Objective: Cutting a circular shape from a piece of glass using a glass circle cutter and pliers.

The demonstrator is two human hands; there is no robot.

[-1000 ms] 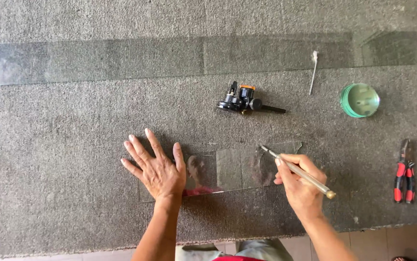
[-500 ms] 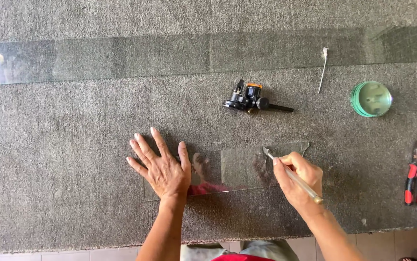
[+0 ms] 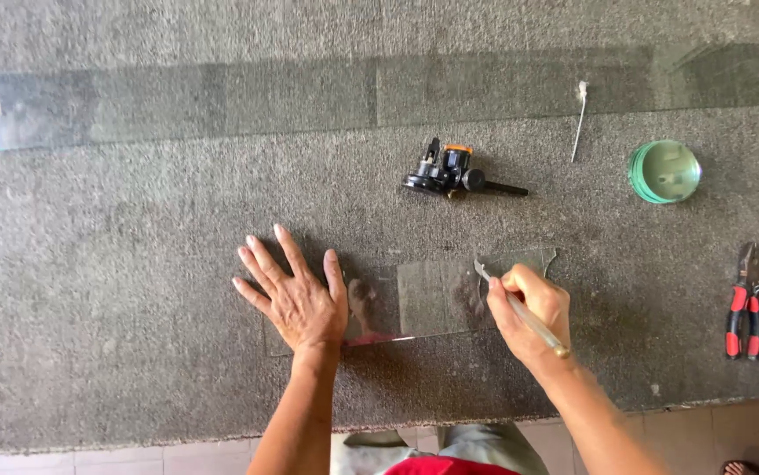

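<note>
The right hand (image 3: 527, 310) is closed in a pen-like grip on a glass cutter (image 3: 520, 308), whose tip touches a small glass pane (image 3: 432, 297) lying flat on the carpeted bench (image 3: 133, 290). Left of that grip, the left hand (image 3: 296, 295) lies open, fingers spread, palm pressing the pane's left end. Beyond the grip rests a black tool (image 3: 454, 173); red-handled pliers (image 3: 744, 303) lie well to its right.

Clear glass on rough grey felt

The glass pane (image 3: 423, 299) is smooth, transparent and glossy, mirroring both hands; under it the carpeted table (image 3: 133, 220) is matt, coarse speckled-grey cloth. Right of the pane, the pliers (image 3: 743, 303) show dull metal jaws and shiny red-and-black plastic grips; the round green glass piece (image 3: 664, 171) gleams.
</note>
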